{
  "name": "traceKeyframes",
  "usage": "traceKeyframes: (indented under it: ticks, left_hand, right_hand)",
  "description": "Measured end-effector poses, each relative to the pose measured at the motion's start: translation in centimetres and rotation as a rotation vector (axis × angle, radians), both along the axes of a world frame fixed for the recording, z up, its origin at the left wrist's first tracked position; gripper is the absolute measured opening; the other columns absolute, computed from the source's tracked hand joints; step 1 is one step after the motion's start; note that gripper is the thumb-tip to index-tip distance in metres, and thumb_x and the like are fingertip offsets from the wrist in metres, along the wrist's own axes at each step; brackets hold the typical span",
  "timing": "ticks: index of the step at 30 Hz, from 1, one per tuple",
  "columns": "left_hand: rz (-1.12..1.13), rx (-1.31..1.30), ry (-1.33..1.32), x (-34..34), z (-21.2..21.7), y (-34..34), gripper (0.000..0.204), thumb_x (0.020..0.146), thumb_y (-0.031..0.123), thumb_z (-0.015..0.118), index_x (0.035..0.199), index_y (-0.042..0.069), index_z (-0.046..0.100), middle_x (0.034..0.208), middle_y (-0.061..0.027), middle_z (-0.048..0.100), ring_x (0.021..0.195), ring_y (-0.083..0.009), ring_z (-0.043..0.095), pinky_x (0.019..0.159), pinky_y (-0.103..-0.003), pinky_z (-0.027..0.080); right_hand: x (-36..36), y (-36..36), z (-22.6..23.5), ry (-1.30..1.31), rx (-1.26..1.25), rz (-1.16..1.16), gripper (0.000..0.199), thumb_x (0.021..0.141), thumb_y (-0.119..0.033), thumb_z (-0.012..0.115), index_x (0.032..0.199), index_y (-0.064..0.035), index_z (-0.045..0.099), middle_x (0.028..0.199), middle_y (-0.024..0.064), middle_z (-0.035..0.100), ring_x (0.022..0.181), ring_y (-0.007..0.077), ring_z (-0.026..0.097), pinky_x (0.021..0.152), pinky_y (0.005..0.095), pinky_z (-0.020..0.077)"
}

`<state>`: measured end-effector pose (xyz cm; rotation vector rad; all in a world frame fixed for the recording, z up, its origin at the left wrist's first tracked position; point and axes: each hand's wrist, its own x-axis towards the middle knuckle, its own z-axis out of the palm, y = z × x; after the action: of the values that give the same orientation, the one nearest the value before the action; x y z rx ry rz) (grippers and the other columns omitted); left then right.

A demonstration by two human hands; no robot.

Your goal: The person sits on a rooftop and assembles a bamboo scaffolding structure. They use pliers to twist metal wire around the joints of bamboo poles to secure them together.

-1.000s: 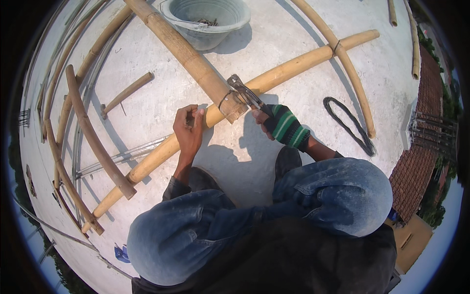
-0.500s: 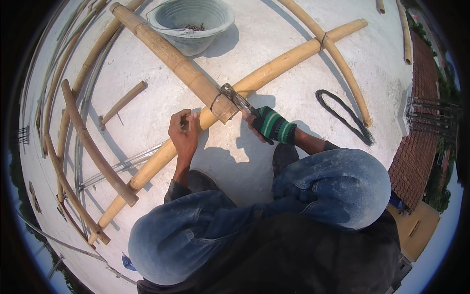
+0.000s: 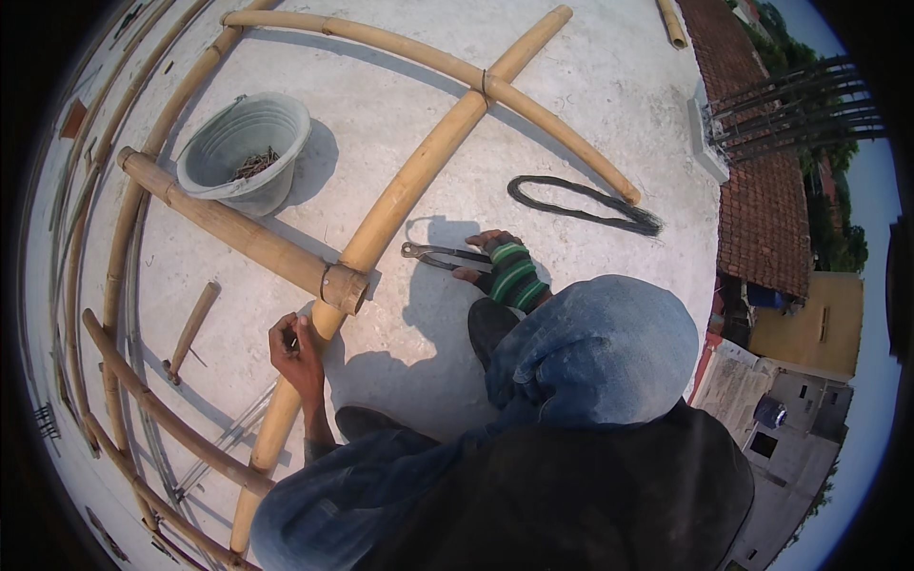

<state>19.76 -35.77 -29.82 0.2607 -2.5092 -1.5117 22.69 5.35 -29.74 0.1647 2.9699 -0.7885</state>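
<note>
My right hand (image 3: pixel 495 266), in a fingerless glove with green and black stripes, grips the handles of metal pincers (image 3: pixel 438 255). Their jaws point left, apart from the bamboo, over the pale floor. A thick brown bamboo pole (image 3: pixel 238 233) lies across a long yellow bamboo pole (image 3: pixel 409 195), and a dark wire tie (image 3: pixel 326 278) loops around the brown one near its cut end. Just below that crossing, beside the yellow pole, my bare left hand (image 3: pixel 300 357) has its fingers curled together. Whatever they may hold is too small to make out.
A grey bucket (image 3: pixel 271 195) with small dark pieces inside stands beyond the brown pole. A looped bundle of black wire (image 3: pixel 571 211) lies at right. A curved bamboo pole (image 3: pixel 390 43) is tied across the far end. A short stick (image 3: pixel 195 328) and several poles lie left.
The pincers have come away from the wire tie at the crossing, and my right hand has moved them off to its right. My left hand stays curled beside the yellow pole. The view has turned.
</note>
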Motion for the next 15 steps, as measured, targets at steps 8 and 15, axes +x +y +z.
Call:
traceKeyframes:
  ticks: [8,15]
  left_hand:
    - [-0.204,0.120,-0.188,-1.8,5.7,-1.5,0.026,0.102,0.017,0.076,0.120,0.000,0.068,0.094,-0.0034,0.069,0.085,-0.0090,0.063,0.080,-0.026,0.051]
    - [-0.844,-0.021,-0.515,-4.2,15.3,-4.2,0.032,0.101,0.023,0.078,0.122,0.001,0.068,0.111,-0.0064,0.072,0.102,-0.0163,0.071,0.092,-0.033,0.056]
  right_hand:
    - [-2.8,15.3,0.5,0.152,0.410,-0.199,0.113,0.069,-0.056,0.096,0.158,-0.0064,0.048,0.160,0.0212,0.046,0.152,0.0416,0.039,0.126,0.0530,0.0334]
    - [-4.1,21.7,-1.5,-0.084,0.431,0.068,0.098,0.076,-0.039,0.093,0.156,-0.0038,0.048,0.135,0.0203,0.060,0.118,0.0362,0.063,0.101,0.0483,0.0523]
